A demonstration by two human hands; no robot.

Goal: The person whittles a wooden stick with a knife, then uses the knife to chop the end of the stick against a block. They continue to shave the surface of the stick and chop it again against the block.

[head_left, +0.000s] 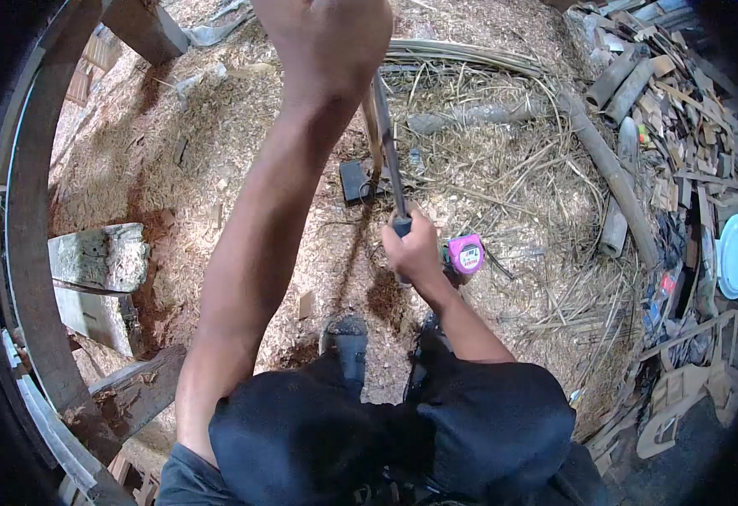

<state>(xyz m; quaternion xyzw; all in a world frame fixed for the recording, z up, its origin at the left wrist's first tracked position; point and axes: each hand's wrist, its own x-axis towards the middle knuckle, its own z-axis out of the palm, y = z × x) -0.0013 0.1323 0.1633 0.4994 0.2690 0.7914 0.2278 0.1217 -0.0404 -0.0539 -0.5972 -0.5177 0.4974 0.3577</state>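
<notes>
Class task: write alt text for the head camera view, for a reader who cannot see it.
Seen from above, a person's right hand grips the handle of a long blade, while the raised left hand holds a thin wooden strip against it. A pink tape measure lies beside the right hand on ground covered in wood shavings, with scrap wood piled at right.

Pink tape measure (465, 254) — pale tan sawdust floor (217, 135).

Dull metal blade (388, 152); rough wood shavings (242, 126); glossy plastic tape measure (465, 254).
</notes>
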